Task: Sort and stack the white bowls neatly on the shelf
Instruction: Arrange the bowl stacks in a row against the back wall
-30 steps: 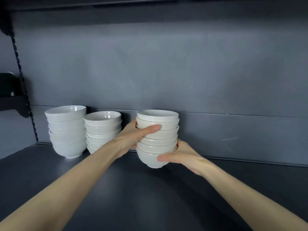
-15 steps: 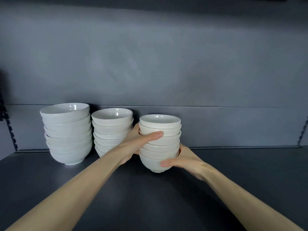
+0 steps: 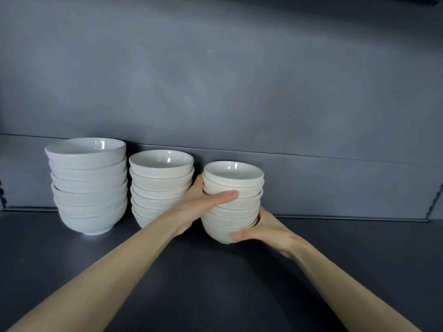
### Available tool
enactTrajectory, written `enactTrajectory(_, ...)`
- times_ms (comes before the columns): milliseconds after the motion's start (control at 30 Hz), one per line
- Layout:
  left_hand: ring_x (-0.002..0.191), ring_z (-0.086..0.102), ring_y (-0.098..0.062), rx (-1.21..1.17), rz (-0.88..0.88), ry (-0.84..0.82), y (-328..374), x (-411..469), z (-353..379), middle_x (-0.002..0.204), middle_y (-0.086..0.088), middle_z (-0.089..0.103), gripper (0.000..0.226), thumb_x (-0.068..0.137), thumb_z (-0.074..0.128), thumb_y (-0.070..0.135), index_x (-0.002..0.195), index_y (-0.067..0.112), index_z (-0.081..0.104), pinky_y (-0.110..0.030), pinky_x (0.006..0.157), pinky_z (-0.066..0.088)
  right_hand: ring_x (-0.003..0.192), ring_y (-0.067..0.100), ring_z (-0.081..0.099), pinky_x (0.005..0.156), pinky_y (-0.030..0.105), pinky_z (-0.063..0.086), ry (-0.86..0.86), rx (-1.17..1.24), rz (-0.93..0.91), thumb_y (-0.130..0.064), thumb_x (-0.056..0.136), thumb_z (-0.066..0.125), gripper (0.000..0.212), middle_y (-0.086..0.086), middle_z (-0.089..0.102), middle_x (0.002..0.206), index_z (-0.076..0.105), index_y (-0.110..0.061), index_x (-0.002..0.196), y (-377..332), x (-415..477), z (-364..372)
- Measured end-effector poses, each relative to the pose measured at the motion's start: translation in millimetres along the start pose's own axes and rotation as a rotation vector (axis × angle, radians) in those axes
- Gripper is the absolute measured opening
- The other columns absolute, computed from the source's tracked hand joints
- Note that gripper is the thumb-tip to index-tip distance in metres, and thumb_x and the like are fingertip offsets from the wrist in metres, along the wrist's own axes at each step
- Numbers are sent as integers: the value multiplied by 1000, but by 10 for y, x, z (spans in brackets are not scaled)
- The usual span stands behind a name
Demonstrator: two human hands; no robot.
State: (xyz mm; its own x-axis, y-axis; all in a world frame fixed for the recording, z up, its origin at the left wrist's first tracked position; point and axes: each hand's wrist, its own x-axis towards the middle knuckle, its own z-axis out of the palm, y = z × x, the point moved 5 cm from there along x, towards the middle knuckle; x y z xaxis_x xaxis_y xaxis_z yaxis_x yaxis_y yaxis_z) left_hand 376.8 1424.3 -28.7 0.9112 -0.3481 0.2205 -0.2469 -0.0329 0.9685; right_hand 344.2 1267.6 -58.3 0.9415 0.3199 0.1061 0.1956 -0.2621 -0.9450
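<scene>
Three stacks of white bowls stand in a row on the dark shelf (image 3: 72, 271). The large-bowl stack (image 3: 88, 185) is at the left and the medium-bowl stack (image 3: 158, 185) is in the middle. The small-bowl stack (image 3: 233, 202) is at the right, close to the back wall. My left hand (image 3: 199, 207) wraps its left side, thumb across the front, between it and the medium stack. My right hand (image 3: 263, 230) cups the lowest bowl from the right, thumb on its front. I cannot tell whether the small stack's base touches the shelf.
A grey back wall (image 3: 239, 92) with a raised lower panel (image 3: 335, 188) runs behind the stacks. Shelf surface stretches to the right of the small stack and in front of all three. A slotted upright (image 3: 435, 204) shows at the right edge.
The view has shifted right and closer. The small stack, held in both hands, now sits beside the medium stack with only my left hand between them.
</scene>
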Motion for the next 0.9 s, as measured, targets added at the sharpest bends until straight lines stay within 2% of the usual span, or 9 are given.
enactTrajectory(100,108,62,0,-21,23,32,-27,13,15,116,18,66,82,58,85,46,129,34,47,-31,95,49,109,1,62,82,15,51,-7,-3,-2,2,70,80,76,-17,68,116,47,-34,127,20,29,-22)
enactTrajectory(167,103,61,6,-14,51,75,-24,-3,22,113,21,66,76,63,86,42,128,34,48,-22,89,49,111,3,62,84,16,51,-13,-6,1,-2,68,83,77,-15,67,119,47,-34,128,39,50,-29)
enactTrajectory(367,102,59,11,51,182,247,4,-79,56,112,22,64,59,75,78,36,127,31,49,-11,83,49,106,4,65,81,18,52,11,-15,-62,6,72,78,64,-13,71,113,55,-36,115,39,104,-32)
enactTrajectory(500,110,58,5,108,239,306,-29,-113,44,119,18,63,64,74,75,49,129,31,48,-20,93,47,109,12,65,84,23,53,51,-3,-113,7,70,80,65,-2,70,117,57,-27,121,47,150,-13)
enactTrajectory(600,111,58,3,103,267,340,-75,-134,49,118,15,64,54,78,70,44,126,31,51,-25,96,48,111,15,65,86,24,54,65,4,-124,5,69,81,65,2,69,119,57,-17,126,53,156,-1)
enactTrajectory(733,117,56,-2,130,294,347,-113,-153,52,125,14,62,59,81,66,47,133,26,49,-33,103,46,100,-3,65,79,14,51,55,3,-53,3,75,77,56,-16,71,105,55,-29,115,108,103,-88)
enactTrajectory(767,118,56,-2,134,294,351,-119,-155,43,125,14,62,60,81,65,49,133,26,49,-34,103,46,100,-4,64,80,13,51,54,8,-29,-1,75,78,57,-17,69,108,53,-29,118,132,96,-106)
enactTrajectory(833,118,56,-3,143,294,358,-118,-152,36,126,14,62,61,80,64,52,133,27,49,-36,103,46,107,0,61,84,14,50,73,-6,10,-9,73,81,66,-16,64,117,49,-26,127,193,95,-145)
enactTrajectory(900,118,56,-4,158,299,370,-114,-141,39,125,14,62,62,80,63,54,133,26,50,-36,103,46,106,0,60,80,10,49,107,-12,23,-10,72,82,62,-16,64,115,50,-31,121,200,92,-161)
